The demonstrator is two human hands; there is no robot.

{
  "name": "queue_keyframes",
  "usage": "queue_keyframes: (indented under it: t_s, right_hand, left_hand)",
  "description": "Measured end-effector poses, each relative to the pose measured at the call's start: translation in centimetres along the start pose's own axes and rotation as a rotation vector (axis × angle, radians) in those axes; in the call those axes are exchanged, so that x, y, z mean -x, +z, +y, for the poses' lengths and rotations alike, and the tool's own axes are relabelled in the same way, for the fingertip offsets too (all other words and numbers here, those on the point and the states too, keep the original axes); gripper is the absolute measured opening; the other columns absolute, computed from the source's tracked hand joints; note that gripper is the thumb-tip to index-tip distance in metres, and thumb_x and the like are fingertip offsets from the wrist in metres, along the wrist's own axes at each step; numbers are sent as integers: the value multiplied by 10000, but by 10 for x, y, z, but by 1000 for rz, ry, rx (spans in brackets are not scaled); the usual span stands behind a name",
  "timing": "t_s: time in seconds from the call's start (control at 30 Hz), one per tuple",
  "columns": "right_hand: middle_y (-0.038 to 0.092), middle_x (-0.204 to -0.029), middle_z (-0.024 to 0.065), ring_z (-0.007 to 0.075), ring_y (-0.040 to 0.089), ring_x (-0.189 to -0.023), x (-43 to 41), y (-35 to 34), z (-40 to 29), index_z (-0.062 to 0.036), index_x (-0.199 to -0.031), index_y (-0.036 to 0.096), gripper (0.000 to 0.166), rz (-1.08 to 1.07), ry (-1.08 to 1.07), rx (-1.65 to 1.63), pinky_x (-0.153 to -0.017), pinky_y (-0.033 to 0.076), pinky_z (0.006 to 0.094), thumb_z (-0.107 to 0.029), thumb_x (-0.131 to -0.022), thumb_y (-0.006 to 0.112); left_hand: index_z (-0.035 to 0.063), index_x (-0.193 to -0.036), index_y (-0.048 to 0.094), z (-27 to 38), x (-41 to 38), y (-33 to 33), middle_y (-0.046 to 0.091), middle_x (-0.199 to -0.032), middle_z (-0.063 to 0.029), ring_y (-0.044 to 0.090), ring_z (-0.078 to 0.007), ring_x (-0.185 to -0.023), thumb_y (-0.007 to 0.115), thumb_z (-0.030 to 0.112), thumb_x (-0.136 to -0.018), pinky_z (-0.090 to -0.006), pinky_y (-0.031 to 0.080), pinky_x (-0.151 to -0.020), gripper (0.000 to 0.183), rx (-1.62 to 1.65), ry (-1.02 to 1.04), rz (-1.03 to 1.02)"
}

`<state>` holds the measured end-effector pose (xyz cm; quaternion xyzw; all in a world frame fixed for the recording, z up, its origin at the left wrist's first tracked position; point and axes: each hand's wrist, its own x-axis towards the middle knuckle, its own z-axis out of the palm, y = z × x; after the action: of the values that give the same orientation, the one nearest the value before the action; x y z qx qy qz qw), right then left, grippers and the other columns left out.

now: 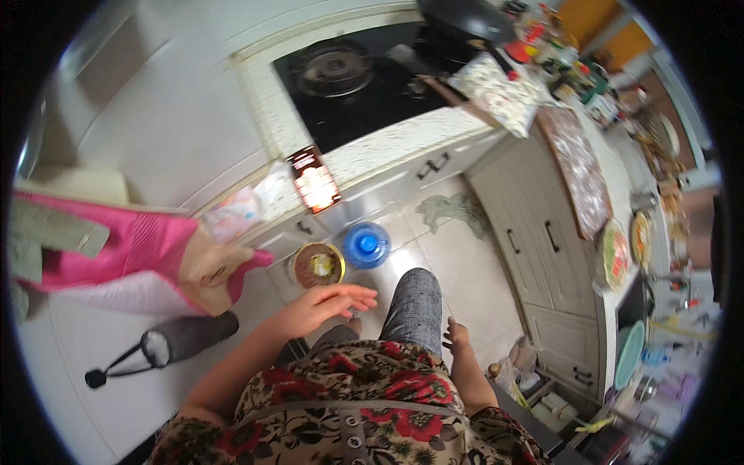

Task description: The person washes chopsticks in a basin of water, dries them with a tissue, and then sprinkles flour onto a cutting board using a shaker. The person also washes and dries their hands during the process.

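My left hand [331, 305], empty with fingers extended, is above the floor beside a round yellow-rimmed container [303, 268] that holds something brown with a pale yellow-white lump on top. Next to that container, on the tiles, stands a blue plastic water jug [366, 245], seen from above. At my right side my right hand [457, 333] hangs with its fingers apart, holding nothing. A phone [314, 179] with a lit screen lies at the counter's edge, near a plastic packet [233, 214].
A black gas hob [372, 87] with a wok [465, 20] is on the counter. A flour-dusted board [572, 168] lies on the right counter, near covered plates. A greenish cloth [453, 212] is on the floor. Pink bags [145, 244] stand at the left; an open drawer [555, 407] is lower right.
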<state>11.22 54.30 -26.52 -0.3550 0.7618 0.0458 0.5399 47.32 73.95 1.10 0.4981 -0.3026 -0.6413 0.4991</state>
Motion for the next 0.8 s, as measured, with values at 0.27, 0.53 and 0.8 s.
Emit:
queue_keyframes:
  t_s: [0.27,0.53,0.8]
  right_hand:
    - [630,-1040,58,196,551,-963,35,-47,-53,-84,-1049,601,426,-248,-131,-249,-786,421,389,-463,-879,505]
    - [673,-898,97,174,629,-830,8,-98,-49,-50,-1011,641,375,-116,-534,241,-723,486,337,-376,-833,592]
    - [676,-853,111,181,645,-674,-75,-253,51,-42,-960,657,340,119,-379,261,-666,508,330,-346,-813,616]
  left_hand:
    - [33,-1353,381,200,-21,119,428,-1354,-159,406,-237,-1244,432,351,-939,-421,318,-1016,524,-283,999,-774]
    - [102,-1355,381,230,-93,226,482,-1300,-137,485,-228,-1149,446,419,-926,-484,319,-981,538,-129,1235,-1039]
    - [113,-1066,543,229,-167,315,617,-1028,-95,603,-193,-846,500,394,-906,-399,444,-785,326,-141,1149,-969]
